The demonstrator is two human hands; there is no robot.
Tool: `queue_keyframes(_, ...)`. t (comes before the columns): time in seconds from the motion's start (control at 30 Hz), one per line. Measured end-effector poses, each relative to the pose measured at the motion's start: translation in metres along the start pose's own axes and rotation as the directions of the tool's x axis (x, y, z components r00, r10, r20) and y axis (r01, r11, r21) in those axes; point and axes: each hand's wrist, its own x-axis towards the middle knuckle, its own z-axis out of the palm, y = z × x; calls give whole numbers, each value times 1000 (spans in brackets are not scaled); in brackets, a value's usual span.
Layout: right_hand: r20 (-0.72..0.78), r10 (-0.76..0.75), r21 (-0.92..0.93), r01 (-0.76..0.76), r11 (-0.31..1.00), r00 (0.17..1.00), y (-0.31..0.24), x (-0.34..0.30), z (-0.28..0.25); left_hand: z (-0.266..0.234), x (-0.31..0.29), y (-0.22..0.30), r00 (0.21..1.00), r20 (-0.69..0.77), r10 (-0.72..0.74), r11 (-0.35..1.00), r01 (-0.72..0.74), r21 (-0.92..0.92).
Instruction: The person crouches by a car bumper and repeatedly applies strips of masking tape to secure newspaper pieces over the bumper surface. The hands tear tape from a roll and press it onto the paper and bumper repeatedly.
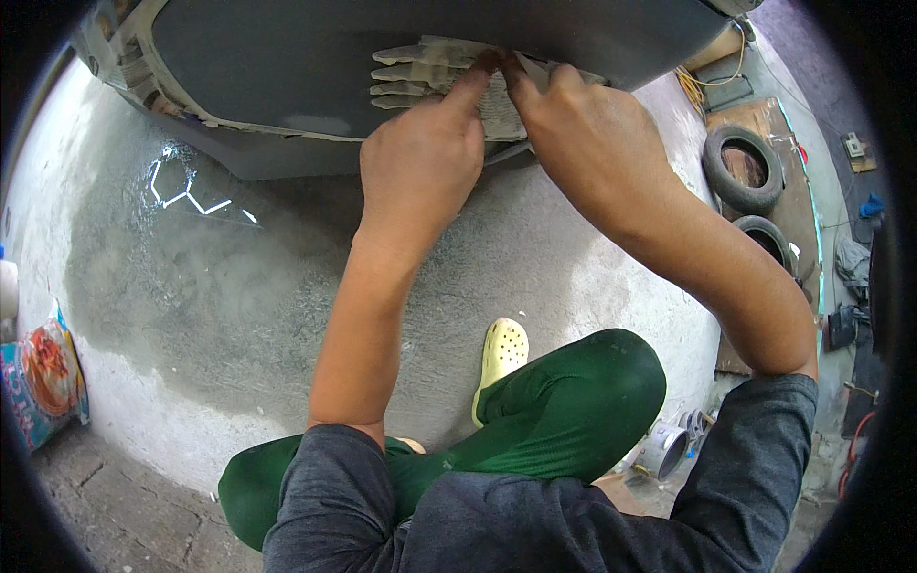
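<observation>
A pale cream knitted glove (413, 74) is stretched out flat in front of a dark grey car body panel (277, 67), its fingers pointing left. My left hand (423, 158) is closed, its fingertips pinching the glove near its upper edge. Close beside it, my right hand (594, 129) is closed on the same glove at the cuff side. The fingertips of both hands meet at the glove's top, and my hands hide part of it. Masking tape and paper (158, 72) line the panel's left edge.
A wet patch (210, 286) darkens the concrete floor below the panel. Two tyres (714, 170) lie on a board at the right. A colourful bag (48, 377) stands far left. Open cans (661, 451) are near my right knee, and a yellow hose (690, 91) lies beyond the panel.
</observation>
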Motion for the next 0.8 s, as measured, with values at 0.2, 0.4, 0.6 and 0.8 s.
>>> queue_keyframes(0.2, -3, 2, 0, -2, 1000, 1000, -1, 0, -2, 2, 1, 7, 998, -28, -50, 998, 49, -30)
queue_keyframes(0.4, 3, 11, 68, -11, 998, 1000, 0, 0, -5, -8, 3, 3, 974, -9, -226, 970, 224, -96)
queue_keyframes(0.6, -6, -7, 76, 8, 997, 1000, -1, -1, -4, -14, 0, 1, 959, -26, -281, 950, 274, -146)
queue_keyframes(0.8, -84, -46, 38, 50, 998, 995, -1, 1, -3, -1, 3, -1, 984, -50, -168, 975, 159, -157)
